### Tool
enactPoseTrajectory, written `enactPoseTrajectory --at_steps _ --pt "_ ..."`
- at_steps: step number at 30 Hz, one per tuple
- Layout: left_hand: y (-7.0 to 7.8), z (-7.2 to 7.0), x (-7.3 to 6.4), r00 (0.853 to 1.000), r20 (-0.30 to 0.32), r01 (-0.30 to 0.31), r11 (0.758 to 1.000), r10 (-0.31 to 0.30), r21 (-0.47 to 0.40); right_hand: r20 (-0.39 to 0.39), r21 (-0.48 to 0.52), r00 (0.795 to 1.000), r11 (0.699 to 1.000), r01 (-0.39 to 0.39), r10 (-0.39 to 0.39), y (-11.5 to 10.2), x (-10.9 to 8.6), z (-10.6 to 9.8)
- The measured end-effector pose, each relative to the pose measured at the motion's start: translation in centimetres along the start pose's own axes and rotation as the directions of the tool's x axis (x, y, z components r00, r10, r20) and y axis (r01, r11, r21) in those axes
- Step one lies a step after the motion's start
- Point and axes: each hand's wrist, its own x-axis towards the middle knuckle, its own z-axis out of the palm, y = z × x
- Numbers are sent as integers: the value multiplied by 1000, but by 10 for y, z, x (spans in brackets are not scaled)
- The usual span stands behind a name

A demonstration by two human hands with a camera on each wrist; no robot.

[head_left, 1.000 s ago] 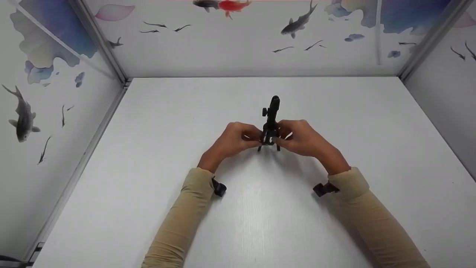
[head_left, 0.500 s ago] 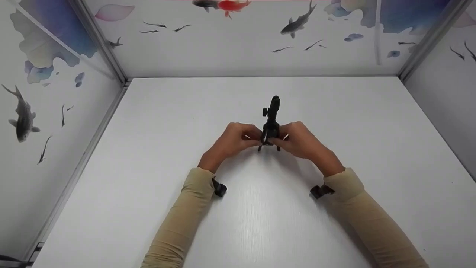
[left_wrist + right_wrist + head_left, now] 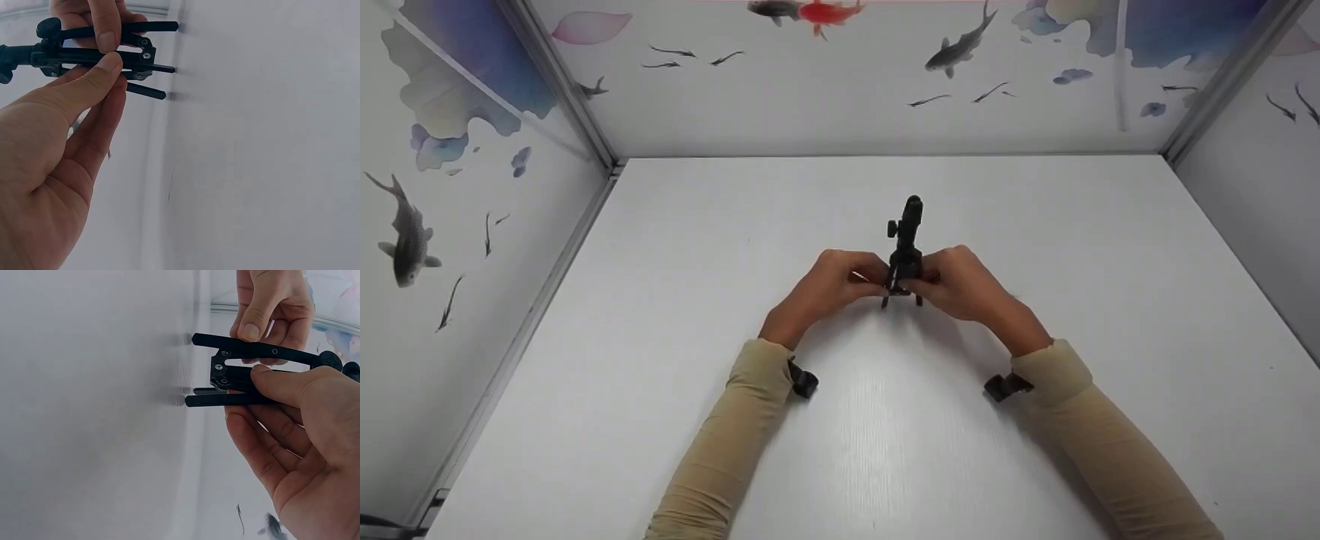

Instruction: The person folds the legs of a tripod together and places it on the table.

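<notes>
A small black tripod (image 3: 911,225) with a side knob stands upright between the two hands, its legs close together and pointing down. From the left, my left hand (image 3: 834,279) pinches a leg low down between thumb and fingers. My right hand (image 3: 966,279) grips the legs on the other side, its thumb (image 3: 273,381) lying over the centre column near the hinged braces (image 3: 219,367). In the left wrist view, the leg tips (image 3: 171,26) come close to the tabletop; whether they touch it I cannot tell. Fingers hide part of the legs.
The white table (image 3: 697,225) spreads around the hands. White panels with painted fish (image 3: 956,49) enclose its back and sides, joined by metal posts (image 3: 559,82). Black wrist cameras (image 3: 804,382) hang beneath both sleeve cuffs.
My right hand has shifted slightly inward and left, its thumb sliding further over the tripod's lower part. My left hand and the tripod have stayed nearly in place.
</notes>
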Motion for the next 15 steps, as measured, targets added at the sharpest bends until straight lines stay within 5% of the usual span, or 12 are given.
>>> enactPoseTrajectory --at_steps 15 --pt "-2 2 -1 999 -18 -41 999 42 11 0 -1 1000 1000 -23 23 -1 0 1"
